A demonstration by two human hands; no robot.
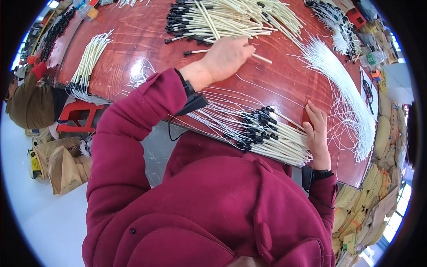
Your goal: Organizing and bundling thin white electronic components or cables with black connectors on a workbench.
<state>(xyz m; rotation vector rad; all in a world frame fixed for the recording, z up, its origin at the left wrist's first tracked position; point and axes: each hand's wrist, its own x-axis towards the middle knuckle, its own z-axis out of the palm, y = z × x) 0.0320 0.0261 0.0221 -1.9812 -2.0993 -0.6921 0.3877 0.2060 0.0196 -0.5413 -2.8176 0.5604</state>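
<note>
My left hand (229, 55) is closed over a cream stick (262, 58) with a black end, near the front of a large pile of similar sticks (231, 20). Its fingertips are partly hidden under the hand. My right hand (317, 133) lies on the red table with thumb and fingers apart, beside the cream ends of a nearer bundle (284, 144). That bundle has black connectors (260, 124) and thin white wires (213, 113) trailing left. One loose wire (271, 91) runs up to the right fingertips.
A fan of white wires (351, 102) covers the table's right side. Another bundle of sticks (91, 60) lies at the left edge, near a red stool (78, 116) and another person (33, 102). Brown paper bags (66, 167) stand on the floor; sacks (373, 191) are stacked at right.
</note>
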